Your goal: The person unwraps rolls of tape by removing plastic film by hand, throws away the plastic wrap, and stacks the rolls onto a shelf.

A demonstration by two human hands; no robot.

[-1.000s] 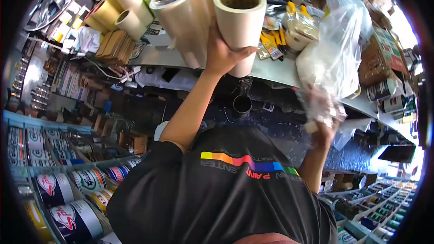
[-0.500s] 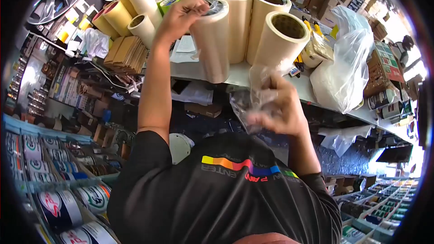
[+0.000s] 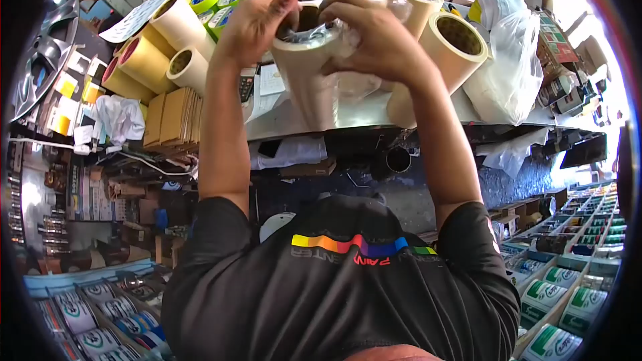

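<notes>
An upright cream roll, wrapped in clear plastic film, stands at the table's front edge between my hands. My left hand is closed at the left of its top rim, with curled fingers on the film. From the other side, my right hand spans the top: its fingers reach over the opening and its thumb presses against the roll's side. Crumpled film lies under my right fingers. Behind and to the right stand similar rolls, among them an unobstructed one with a dark core.
Left are yellow rolls, green tape rolls and a stack of brown cardboard pieces. A full white plastic bag sits to the right on the metal table. Paint cans fill low shelves on both sides.
My right hand has risen from in front of the table, where it held loose clear film, to the wrapped roll's top. My left hand stays at the rim. The view has shifted.
</notes>
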